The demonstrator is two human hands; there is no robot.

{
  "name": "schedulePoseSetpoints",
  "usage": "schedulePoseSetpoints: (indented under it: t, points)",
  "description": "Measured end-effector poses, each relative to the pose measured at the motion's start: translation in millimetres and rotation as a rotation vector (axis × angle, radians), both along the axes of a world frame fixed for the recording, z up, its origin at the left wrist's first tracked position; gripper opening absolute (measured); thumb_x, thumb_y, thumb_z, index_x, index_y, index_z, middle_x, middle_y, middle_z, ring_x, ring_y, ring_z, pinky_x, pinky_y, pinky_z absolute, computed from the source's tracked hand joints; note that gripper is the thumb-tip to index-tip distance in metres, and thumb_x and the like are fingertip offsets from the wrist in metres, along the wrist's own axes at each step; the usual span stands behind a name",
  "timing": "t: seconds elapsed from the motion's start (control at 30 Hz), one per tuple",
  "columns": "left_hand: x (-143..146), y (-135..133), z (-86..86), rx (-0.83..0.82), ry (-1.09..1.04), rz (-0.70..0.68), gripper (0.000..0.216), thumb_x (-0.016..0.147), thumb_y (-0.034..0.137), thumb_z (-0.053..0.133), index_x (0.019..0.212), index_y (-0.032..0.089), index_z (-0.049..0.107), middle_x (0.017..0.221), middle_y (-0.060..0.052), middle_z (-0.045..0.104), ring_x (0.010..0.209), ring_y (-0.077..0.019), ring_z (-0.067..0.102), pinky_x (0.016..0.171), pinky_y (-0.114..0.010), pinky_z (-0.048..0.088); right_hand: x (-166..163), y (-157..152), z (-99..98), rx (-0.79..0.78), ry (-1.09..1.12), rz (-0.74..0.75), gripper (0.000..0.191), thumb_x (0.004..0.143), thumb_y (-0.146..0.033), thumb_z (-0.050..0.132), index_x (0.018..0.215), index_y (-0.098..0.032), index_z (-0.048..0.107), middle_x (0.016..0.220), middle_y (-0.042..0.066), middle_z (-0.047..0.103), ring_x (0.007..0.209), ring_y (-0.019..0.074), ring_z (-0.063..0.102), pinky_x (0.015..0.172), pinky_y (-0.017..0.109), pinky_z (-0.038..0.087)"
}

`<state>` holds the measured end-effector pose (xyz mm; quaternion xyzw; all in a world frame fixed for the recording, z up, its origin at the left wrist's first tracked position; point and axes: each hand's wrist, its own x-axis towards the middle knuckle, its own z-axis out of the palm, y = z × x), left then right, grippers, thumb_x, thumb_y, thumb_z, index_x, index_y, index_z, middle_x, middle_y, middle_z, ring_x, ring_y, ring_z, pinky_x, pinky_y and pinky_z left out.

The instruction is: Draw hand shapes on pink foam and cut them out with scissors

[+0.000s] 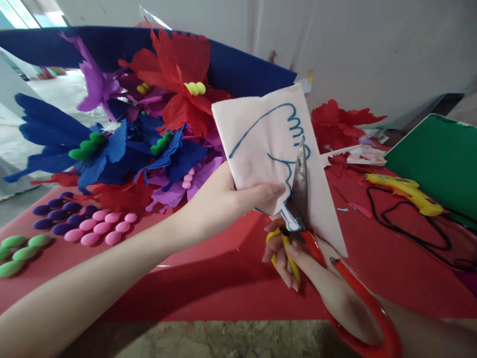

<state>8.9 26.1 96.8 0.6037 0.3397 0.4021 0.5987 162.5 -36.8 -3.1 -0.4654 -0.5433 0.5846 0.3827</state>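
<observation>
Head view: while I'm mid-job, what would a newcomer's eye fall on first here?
Probably the pale sheet with a blue outline, mid-picture, held up by the left hand while the right hand holds scissors, one blade lying across its front. Next, the red, blue and purple butterfly shapes heaped behind it at the upper left. Then perhaps the yellow glue gun on the red table at the right.
</observation>
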Motion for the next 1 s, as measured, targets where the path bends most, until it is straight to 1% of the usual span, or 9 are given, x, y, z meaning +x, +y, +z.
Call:
schedulePoseSetpoints:
  t: [0.2,0.3,0.37,0.5,0.57,0.63,0.73,0.83,1.0]
  points:
    - [-1,5,-0.4,-0.017,-0.016,-0.053,0.011,0.071,0.009,0.059,0.062,0.015,0.058,0.055,0.006,0.062,0.054,-0.0079,0.06,0.052,-0.014,0.045,4,6,12.7,-0.016,0.043,0.042,0.033,0.085,-0.05,0.039,0.1,-0.022,0.047,0.063,-0.002,0.053,0.037,0.0048,0.038,0.034,0.015,0.031]
    - [-2,7,-0.9,0.031,0.015,-0.038,0.007,0.07,0.011,0.06,0.064,0.015,0.059,0.058,0.004,0.063,0.057,-0.0096,0.061,0.054,-0.016,0.047,2,5,16.5,-0.015,0.033,0.018,0.035,0.083,-0.053,0.041,0.093,-0.02,0.049,0.061,-0.003,0.051,0.035,0.0037,0.036,0.032,0.015,0.029]
    - [-2,6,-2.3,0.077,0.06,-0.028,0.006,0.071,0.014,0.059,0.065,0.016,0.059,0.059,0.004,0.064,0.056,-0.0102,0.061,0.053,-0.017,0.046,0,4,19.1,-0.004,0.005,-0.02,0.036,0.08,-0.054,0.044,0.078,-0.019,0.05,0.055,-0.003,0.048,0.034,0.0036,0.036,0.032,0.015,0.028]
    - [-2,4,-9.1,0.33,0.227,0.046,0.013,0.076,0.018,0.055,0.063,0.016,0.057,0.058,0.002,0.062,0.055,-0.0108,0.058,0.055,-0.02,0.045,-11,3,24.5,-0.052,-0.036,-0.098,0.045,0.071,-0.062,0.045,0.057,-0.019,0.043,0.04,-0.003,0.04,0.029,0.0063,0.035,0.03,0.018,0.027]
    - [-2,4,-13.1,0.523,0.331,0.107,0.015,0.076,0.019,0.054,0.062,0.015,0.056,0.059,0.001,0.06,0.057,-0.011,0.056,0.059,-0.022,0.045,-17,3,26.4,-0.164,-0.001,-0.094,0.046,0.063,-0.067,0.044,0.063,-0.02,0.045,0.037,-0.004,0.041,0.026,0.0086,0.034,0.028,0.021,0.029]
    - [-1,5,-16.1,0.625,0.414,0.122,0.016,0.075,0.018,0.054,0.06,0.015,0.054,0.058,0.002,0.057,0.057,-0.0107,0.054,0.061,-0.023,0.044,-22,3,27.5,-0.274,0.037,-0.074,0.052,0.055,-0.07,0.044,0.073,-0.021,0.045,0.034,-0.006,0.04,0.024,0.011,0.035,0.028,0.023,0.031]
    - [2,8,-17.9,0.54,0.404,0.136,0.003,0.075,0.015,0.053,0.074,0.014,0.056,0.068,0.001,0.06,0.063,-0.0114,0.055,0.059,-0.021,0.044,-23,3,28.2,-0.325,0.003,-0.025,0.058,0.053,-0.075,0.04,0.071,-0.021,0.043,0.03,-0.005,0.04,0.025,0.0118,0.037,0.031,0.023,0.033]
    - [3,10,-17.7,0.394,0.299,0.196,0.019,0.075,0.015,0.055,0.093,0.014,0.053,0.083,-0.001,0.063,0.069,-0.0115,0.057,0.056,-0.018,0.045,-19,3,27.9,-0.321,-0.05,0.058,0.059,0.055,-0.077,0.036,0.057,-0.019,0.043,0.03,-0.002,0.039,0.028,0.0111,0.041,0.034,0.022,0.033]
    - [3,12,-16.9,0.236,0.201,0.186,0.01,0.075,0.012,0.055,0.083,0.015,0.052,0.077,0.001,0.062,0.062,-0.0094,0.057,0.054,-0.017,0.046,-14,5,25.5,-0.373,-0.02,0.123,0.064,0.051,-0.081,0.04,0.057,-0.017,0.048,0.033,-0.002,0.043,0.029,0.0103,0.043,0.033,0.02,0.033]
